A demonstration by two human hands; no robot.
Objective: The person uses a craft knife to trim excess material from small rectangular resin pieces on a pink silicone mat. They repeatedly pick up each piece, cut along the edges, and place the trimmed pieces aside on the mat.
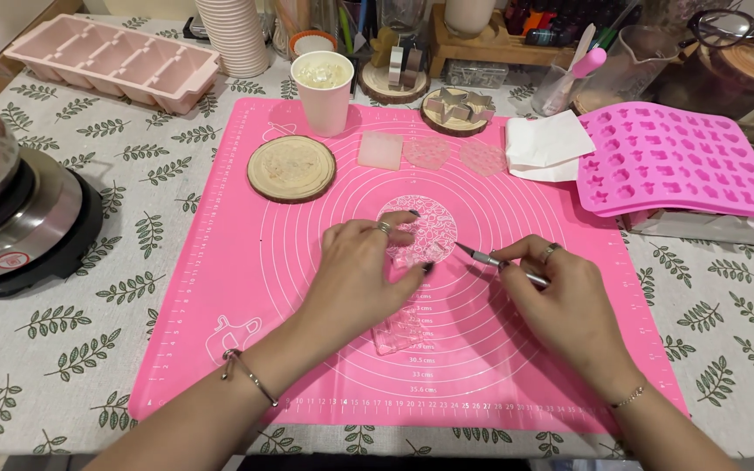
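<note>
Left hand [366,272]: fingers spread, pressing patterned clear sheet [425,231] | right hand [560,292]: pinched on craft knife [499,262] | pink mat [220,288]

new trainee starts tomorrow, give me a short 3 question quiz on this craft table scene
1. True or false: the right hand holds a thin metal craft knife whose tip points toward the round patterned piece.
2. Which stands behind the round wooden disc? A) a glass jar B) a white paper cup C) a blue bowl
3. Fill in: the left hand rests on the round patterned piece, which lies on a ______ silicone mat.

Key
1. True
2. B
3. pink
</note>
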